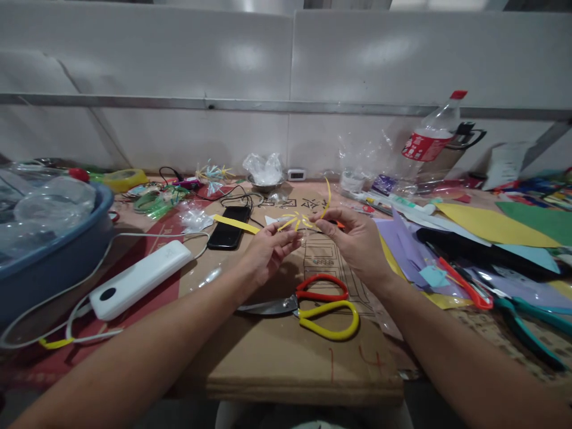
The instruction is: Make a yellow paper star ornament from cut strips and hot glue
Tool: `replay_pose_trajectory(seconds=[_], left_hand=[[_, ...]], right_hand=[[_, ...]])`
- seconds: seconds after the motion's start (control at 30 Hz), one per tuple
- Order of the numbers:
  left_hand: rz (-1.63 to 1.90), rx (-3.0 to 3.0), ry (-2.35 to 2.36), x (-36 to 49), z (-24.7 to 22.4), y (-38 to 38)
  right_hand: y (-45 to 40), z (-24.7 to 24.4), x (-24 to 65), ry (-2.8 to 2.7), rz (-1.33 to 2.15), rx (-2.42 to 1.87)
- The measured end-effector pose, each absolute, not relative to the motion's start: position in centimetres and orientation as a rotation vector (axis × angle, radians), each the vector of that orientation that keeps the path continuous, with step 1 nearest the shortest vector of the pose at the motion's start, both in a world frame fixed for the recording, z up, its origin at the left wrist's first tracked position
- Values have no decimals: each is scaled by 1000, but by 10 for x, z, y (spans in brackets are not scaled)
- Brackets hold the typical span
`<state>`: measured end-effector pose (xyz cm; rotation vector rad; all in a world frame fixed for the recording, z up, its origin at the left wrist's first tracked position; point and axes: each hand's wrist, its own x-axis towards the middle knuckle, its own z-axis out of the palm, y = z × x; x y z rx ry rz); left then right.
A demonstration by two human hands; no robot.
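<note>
A thin strip of yellow paper [236, 223] runs through my fingers, and its middle fans out into several narrow fringes between my hands. My left hand [273, 247] is closed on it, with a flat uncut length sticking out to the left above a black phone. My right hand [353, 235] pinches the fringed part, and a thin yellow end curls up above the fingertips. What lies inside each pinch is partly hidden. Below my hands, scissors [328, 320] with one red and one yellow handle rest on the cardboard [268, 363], blades to the left.
To the left are a white power bank [143, 279] with a cable and a blue basin [49, 274] of plastic bottles. The phone [227, 237] lies behind my left hand. Coloured paper sheets [491, 223], a red cutter [467, 285] and teal-handled pliers [527, 333] lie at right.
</note>
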<state>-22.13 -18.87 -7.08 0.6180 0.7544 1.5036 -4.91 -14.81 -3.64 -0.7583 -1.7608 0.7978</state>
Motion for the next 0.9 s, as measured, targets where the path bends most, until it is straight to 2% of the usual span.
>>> replay_pose_trajectory(seconds=[0.23,0.5,0.9], left_hand=[[1485,537,762,-221,-63,-194],[1445,614,769,-224,-67,-195],[1484,619,786,-220,-67,-196]], right_hand=[[-156,-36,-52,-1838,589,-744],[-159,-39,-49,-1864,529,-735],[-160,-42,-51,-1795,669,-754]])
